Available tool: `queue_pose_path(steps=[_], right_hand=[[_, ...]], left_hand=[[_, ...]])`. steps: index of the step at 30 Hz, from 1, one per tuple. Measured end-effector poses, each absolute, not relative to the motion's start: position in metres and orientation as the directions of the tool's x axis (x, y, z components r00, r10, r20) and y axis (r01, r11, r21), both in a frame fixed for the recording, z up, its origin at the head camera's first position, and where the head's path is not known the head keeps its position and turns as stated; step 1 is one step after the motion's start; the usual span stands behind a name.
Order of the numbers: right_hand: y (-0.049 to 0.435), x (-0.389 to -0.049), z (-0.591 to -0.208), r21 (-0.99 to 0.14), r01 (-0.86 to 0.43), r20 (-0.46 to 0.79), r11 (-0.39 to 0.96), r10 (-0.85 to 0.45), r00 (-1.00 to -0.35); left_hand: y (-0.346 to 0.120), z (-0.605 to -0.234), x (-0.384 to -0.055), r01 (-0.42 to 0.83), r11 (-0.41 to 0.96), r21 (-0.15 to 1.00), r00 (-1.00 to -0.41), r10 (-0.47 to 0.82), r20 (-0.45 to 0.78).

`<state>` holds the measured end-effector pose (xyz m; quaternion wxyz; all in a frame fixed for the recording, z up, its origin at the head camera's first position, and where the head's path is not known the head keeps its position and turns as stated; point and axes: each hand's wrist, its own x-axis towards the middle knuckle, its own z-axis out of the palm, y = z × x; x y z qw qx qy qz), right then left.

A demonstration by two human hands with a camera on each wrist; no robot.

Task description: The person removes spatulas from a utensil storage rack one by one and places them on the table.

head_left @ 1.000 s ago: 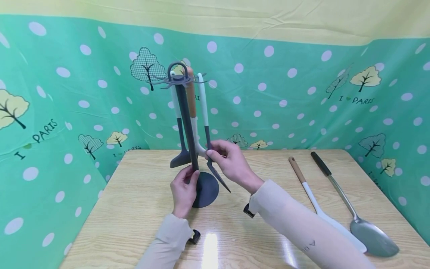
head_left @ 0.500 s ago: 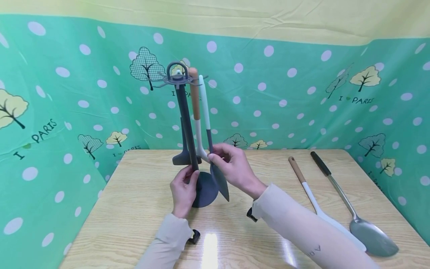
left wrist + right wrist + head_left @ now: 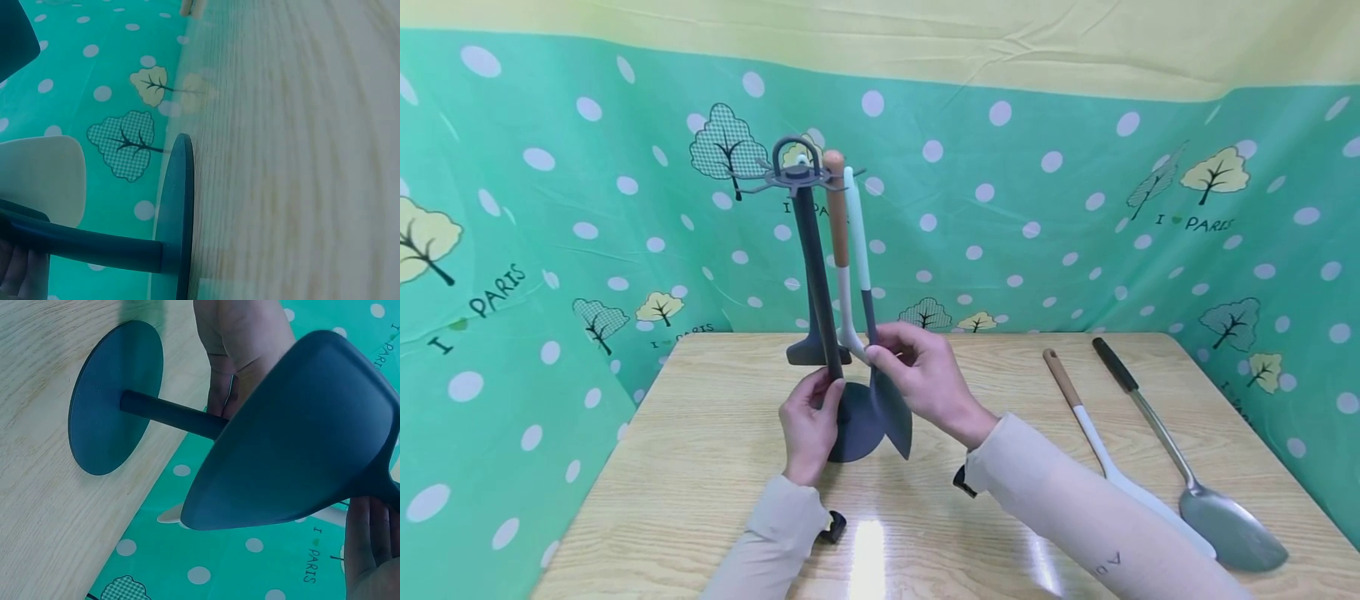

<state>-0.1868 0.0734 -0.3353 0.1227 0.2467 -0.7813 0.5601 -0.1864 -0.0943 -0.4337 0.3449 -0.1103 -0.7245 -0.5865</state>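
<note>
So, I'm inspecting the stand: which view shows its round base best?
The right wrist view: the round base shows its whole outline. The head view has it partly behind the left hand; the left wrist view shows it nearly edge-on, cut off below.

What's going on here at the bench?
A person's left hand grips a dark utensil stand low on its post. The right hand pinches the dark neck of a mint-handled turner, its handle top up by the hook ring; whether it is hooked isn't clear. On the table, to the right, lie a white spatula and a metal turner.
</note>
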Motion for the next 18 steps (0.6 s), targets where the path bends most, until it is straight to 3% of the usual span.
queue_pose_path(steps=[12,18], right_hand=[[0.072,-0.183,-0.336,-0.792,-0.571,0.527,0.215,-0.232,-0.818],[0.067,-0.164,-0.314,-0.746,-0.625,0.585,0.232,-0.223,-0.780]], left_hand=[[-0.094,-0.434,-0.187,0.573,0.276,0.772,-0.731,-0.254,0.633],[-0.093,-0.434,-0.188,0.574,0.271,0.773,-0.732,-0.253,0.632]])
